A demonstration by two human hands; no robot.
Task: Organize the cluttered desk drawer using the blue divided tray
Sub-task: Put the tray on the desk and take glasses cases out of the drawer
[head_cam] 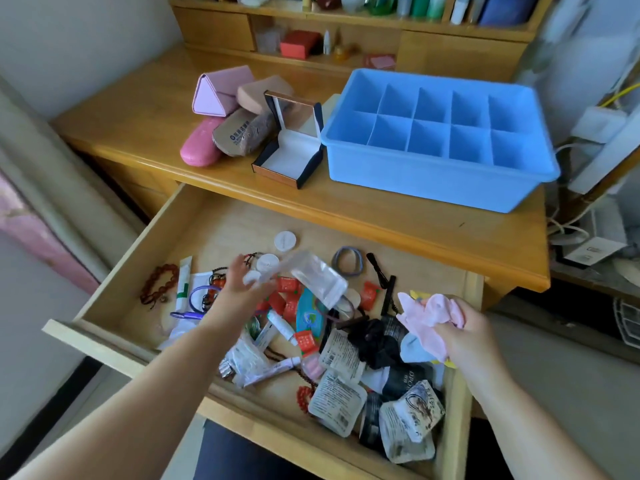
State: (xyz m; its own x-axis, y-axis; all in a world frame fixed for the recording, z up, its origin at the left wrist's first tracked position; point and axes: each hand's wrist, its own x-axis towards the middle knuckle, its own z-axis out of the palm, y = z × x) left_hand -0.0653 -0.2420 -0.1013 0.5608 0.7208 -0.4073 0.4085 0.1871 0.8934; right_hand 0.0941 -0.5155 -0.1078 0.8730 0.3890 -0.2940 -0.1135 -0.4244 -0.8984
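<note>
- The sorting step is judged to be in its opening stage: the blue divided tray (pixel 440 140) stands on the desktop (pixel 138 109) near its right edge, and every compartment that can be seen into is empty.
- The drawer (pixel 194 230) is pulled fully out below the desk's front edge, and its clutter is heaped mostly toward the front right corner.
- A clear plastic zip pouch (pixel 317 277) is held up above the middle of the drawer by the left hand (pixel 242 282); the pouch is blurred, and the exact hold of the fingers cannot be told.
- A bundle of pale pink cloth (pixel 433 311) is gripped in the curled fingers of the right hand (pixel 465 327), over the drawer's right side.
- Left in the drawer are red sachets (pixel 289 285), a purple hair tie (pixel 347 260), a dark red bead bracelet (pixel 157 284) near the left wall, white round lids (pixel 285 241) toward the back, and sealed foil packs (pixel 337 403) at the front.
- Next, the held items would probably be carried up and back to the tray and dropped into separate compartments, one kind to each.
- The open jewellery box (pixel 291 154) and the spectacle cases (pixel 221 116), just left of the tray, should be cleared in passing.
</note>
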